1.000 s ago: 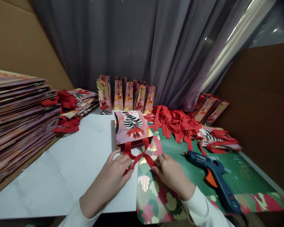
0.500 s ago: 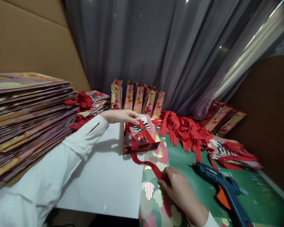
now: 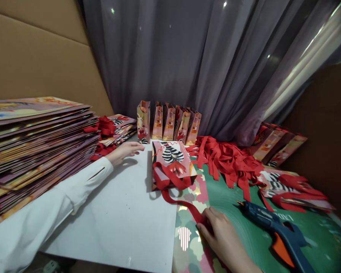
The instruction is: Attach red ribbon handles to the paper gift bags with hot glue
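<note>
Holding red ribbon (image 3: 188,205), R hand (image 3: 220,233); green mat (image 3: 254,242) txt (image 3: 286,217) unclear.

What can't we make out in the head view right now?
Head view, all:
Where the narrow red fabric ribbon runs past the pinching fingers: hidden by the bare right hand.
Handle end of the blue glue gun with orange trigger: cut off by the bottom edge.
Left side of the tall stack of flat printed paper: cut off by the left edge.
</note>
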### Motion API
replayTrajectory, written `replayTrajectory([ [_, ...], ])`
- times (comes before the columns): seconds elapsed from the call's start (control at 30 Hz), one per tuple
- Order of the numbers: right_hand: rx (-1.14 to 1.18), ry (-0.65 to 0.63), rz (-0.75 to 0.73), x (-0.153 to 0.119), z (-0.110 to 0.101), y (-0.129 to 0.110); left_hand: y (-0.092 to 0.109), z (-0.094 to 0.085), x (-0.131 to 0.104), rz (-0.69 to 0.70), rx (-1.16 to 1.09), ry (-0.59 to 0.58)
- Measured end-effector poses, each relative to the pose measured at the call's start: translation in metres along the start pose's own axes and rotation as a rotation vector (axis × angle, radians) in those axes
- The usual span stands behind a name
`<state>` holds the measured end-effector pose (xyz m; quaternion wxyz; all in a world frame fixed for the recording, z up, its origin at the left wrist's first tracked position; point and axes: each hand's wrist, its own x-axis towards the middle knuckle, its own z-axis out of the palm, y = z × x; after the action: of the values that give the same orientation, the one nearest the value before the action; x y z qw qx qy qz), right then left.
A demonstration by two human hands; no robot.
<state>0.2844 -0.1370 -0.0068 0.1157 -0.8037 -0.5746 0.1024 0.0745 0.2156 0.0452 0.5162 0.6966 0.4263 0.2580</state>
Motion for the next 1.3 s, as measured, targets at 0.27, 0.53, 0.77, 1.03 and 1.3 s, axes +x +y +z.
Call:
replayTrajectory([
  [0.27,-0.018,-0.002,-0.015,0.001,0.003,0.002,-0.033,-0.028,-0.034,0.128,0.299,0.145],
  [0.53,-0.088,0.187,-0.178,0.004,-0.004,-0.010,-0.030,-0.032,-0.074,0.564,1.083,0.134],
  [0.77,-0.282,0.179,-0.539,0.025,-0.002,-0.049,-0.019,-0.007,-0.101,0.726,1.158,0.084],
  [1.03,-0.123,0.164,-0.437,0.098,-0.099,-0.072,-0.012,0.030,-0.136,0.925,1.104,-0.055],
  [1.3,-0.243,0.108,-0.423,0.203,-0.098,-0.106,0.000,0.128,-0.157,0.964,0.978,-0.286],
])
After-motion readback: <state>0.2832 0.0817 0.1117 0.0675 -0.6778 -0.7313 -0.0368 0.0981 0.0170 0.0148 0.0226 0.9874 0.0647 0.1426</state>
